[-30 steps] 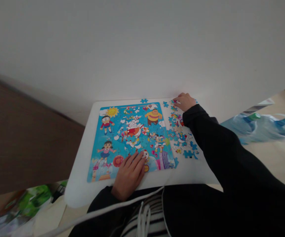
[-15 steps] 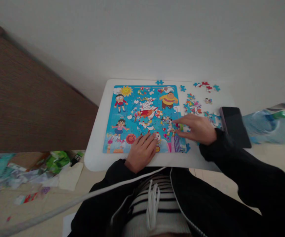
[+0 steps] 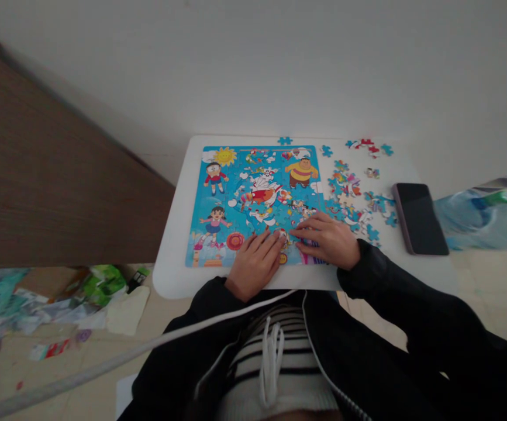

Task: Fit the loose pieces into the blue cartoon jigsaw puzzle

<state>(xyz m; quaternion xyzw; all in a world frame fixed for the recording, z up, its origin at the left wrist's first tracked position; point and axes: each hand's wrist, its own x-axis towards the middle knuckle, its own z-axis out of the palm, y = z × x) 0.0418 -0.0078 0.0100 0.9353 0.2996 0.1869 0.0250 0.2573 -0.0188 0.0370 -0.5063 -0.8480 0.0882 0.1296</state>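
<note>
Fingers of the left hand (image 3: 253, 263) and right hand (image 3: 326, 241) lie spread, grasping nothing, apparently steadying the cartoon jigsaw puzzle (image 3: 253, 199) near the front edge of the white desk (image 3: 169, 280).

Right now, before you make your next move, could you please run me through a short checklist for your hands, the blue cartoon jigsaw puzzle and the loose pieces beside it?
1. Left hand flat on the blue cartoon jigsaw puzzle: ok.
2. Right hand resting on the puzzle's lower right: ok.
3. Right hand empty: cannot tell; its fingers could hide a piece.
4. Puzzle's lower edge fully in view: not ok; both hands cover part of it.
5. Loose multicoloured jigsaw pieces all in one pile: not ok; a few lie apart near the far edge.
6. Black smartphone free of pieces on its screen: ok.
</note>
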